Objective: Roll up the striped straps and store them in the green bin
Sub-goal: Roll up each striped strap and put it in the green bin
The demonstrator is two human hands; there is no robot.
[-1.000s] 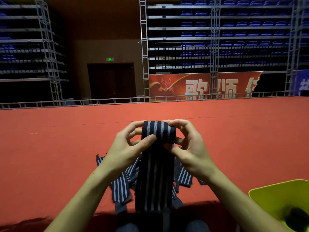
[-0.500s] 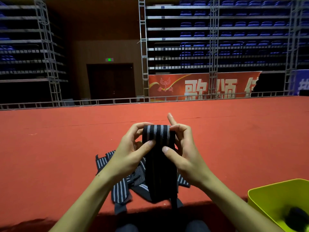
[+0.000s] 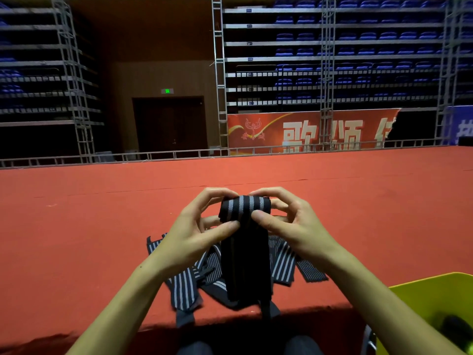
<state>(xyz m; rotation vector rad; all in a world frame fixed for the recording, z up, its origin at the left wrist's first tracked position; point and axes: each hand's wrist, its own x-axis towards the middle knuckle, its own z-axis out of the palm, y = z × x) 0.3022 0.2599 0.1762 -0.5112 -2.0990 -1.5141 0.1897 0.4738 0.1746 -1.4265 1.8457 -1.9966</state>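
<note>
Rolling is only begun: one striped strap (image 3: 245, 208) is pinched at its top by the fingers of the left hand (image 3: 198, 234) and right hand (image 3: 294, 226). More straps (image 3: 184, 285) lie unrolled on the bench (image 3: 76, 226). The green bin (image 3: 419, 301) stands at right.

Two bare hands are in view, the left hand (image 3: 194, 237) and the right hand (image 3: 294, 226), sharing one black grey-striped elastic strap (image 3: 245, 252). A loose heap of similar striped straps (image 3: 194, 280) lies on the red-carpeted worktop (image 3: 102, 226); its number cannot be told. One yellow-green plastic bin (image 3: 430, 298) shows at lower right.
</note>
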